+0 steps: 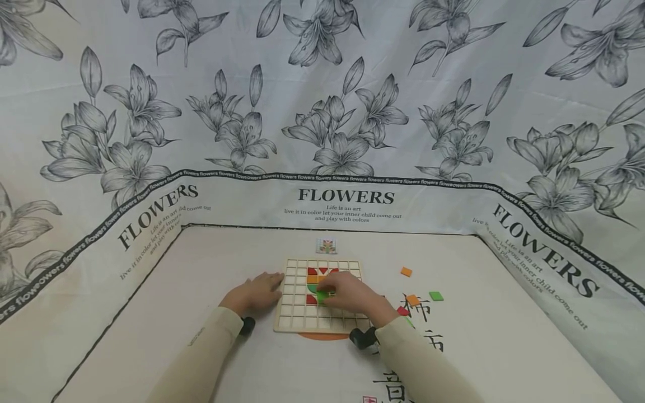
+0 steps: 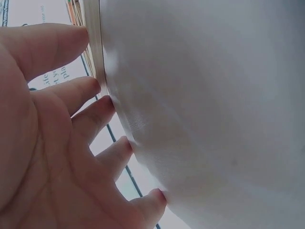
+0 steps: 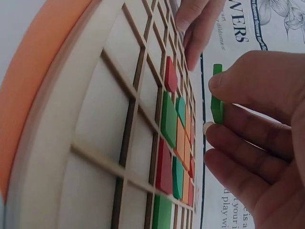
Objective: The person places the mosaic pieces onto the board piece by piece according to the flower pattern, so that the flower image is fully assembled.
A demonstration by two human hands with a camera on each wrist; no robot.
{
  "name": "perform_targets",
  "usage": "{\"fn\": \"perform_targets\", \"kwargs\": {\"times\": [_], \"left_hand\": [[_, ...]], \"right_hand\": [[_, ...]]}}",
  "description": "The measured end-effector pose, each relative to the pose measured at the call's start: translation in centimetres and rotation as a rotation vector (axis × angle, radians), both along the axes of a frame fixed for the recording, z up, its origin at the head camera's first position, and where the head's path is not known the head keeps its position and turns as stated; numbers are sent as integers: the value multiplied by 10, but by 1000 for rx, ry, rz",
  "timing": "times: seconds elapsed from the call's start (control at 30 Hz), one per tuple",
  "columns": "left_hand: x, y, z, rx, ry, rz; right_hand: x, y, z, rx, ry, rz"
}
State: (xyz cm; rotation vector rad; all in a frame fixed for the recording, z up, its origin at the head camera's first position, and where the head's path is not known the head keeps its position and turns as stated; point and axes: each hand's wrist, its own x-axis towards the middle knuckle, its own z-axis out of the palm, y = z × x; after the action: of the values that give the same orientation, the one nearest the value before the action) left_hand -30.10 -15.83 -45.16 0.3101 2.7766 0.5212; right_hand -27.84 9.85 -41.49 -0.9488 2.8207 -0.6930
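Note:
A wooden grid board (image 1: 285, 322) lies on the cloth, with red, orange, teal and green tiles set in its middle cells. My right hand (image 1: 353, 294) is over the board, its thumb and fingers pinching a green tile (image 3: 217, 107). In the right wrist view that tile is held apart from the grid, near a red tile (image 3: 164, 171) and a green tile (image 3: 168, 119) lying in cells. At the board's left edge rests my left hand (image 1: 259, 294), fingers spread and extended. Its thumb (image 2: 71, 40) touches the wooden side.
Behind the board lies a small picture card (image 1: 326, 245). To the right are loose tiles: an orange one (image 1: 406, 271), another orange one (image 1: 413, 300), a green one (image 1: 436, 295) and a red one (image 1: 403, 310). Something orange (image 1: 322, 336) shows under the board's front edge.

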Motion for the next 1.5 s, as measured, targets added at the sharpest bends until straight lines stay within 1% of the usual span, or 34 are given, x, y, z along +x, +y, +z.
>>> {"fn": "perform_targets", "kwargs": {"times": [0.17, 0.4, 0.5, 0.67, 0.87, 1.03, 1.13, 1.3, 1.5], "left_hand": [[0, 0, 0, -6, 0, -7], [2, -2, 2, -2, 17, -31], [3, -2, 4, 0, 26, -44], [3, -2, 6, 1, 25, -47], [2, -2, 5, 0, 17, -44], [2, -2, 6, -3, 23, -52], [3, -2, 7, -1, 18, -55], [3, -3, 6, -6, 17, -59], [3, -4, 5, -6, 16, -54]], "right_hand": [[-2, -13, -1, 3, 34, 26], [-4, -29, -6, 17, 24, 26], [-3, -35, -7, 44, 21, 15], [-4, -43, -12, 101, 23, -4], [-7, -49, -18, 159, 87, 22], [-7, -52, -19, 175, 125, 33], [-6, -55, -18, 187, 132, 30], [-6, -58, -19, 197, 142, 19], [-8, -60, -22, 177, 153, 10]]}}
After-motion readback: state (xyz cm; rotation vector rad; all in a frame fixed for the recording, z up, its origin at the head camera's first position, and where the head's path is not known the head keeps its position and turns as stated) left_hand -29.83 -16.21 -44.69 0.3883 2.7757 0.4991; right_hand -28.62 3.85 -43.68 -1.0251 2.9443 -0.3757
